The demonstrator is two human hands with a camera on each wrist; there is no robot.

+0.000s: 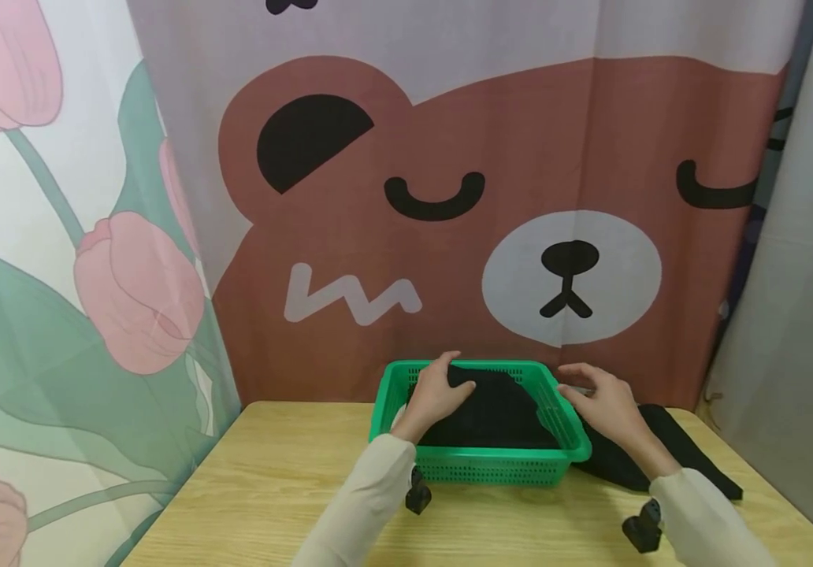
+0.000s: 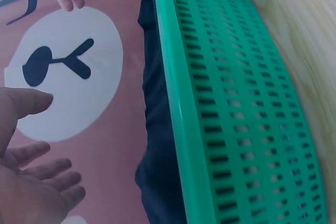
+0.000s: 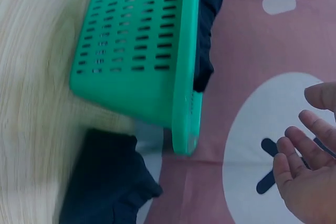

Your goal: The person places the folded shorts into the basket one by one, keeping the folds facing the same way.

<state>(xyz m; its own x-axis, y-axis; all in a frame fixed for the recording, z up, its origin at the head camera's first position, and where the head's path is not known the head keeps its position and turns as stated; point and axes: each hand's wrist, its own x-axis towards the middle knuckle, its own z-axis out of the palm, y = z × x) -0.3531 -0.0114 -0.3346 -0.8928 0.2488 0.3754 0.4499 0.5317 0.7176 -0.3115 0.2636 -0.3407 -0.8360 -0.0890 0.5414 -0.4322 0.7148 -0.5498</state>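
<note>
A green plastic basket (image 1: 491, 466) with slotted sides stands on the table, and a folded black cloth (image 1: 491, 409) lies inside it. My left hand (image 1: 438, 398) is over the basket's left part, thumb and fingers spread, holding nothing. Its spread fingers also show in the left wrist view (image 2: 42, 177). My right hand (image 1: 608, 405) hovers by the basket's right rim with its fingers apart and nothing in them. In the right wrist view, its palm and loose fingers (image 3: 310, 156) are clear of the basket. Another black cloth (image 1: 693, 453) lies on the table beneath the right forearm.
The light wooden table (image 1: 272, 488) extends left and in front of the basket. Behind it hangs a curtain (image 1: 350, 354) with a brown bear print; a tulip-print curtain (image 1: 137, 291) hangs at the left and a pale one (image 1: 796, 331) at the right.
</note>
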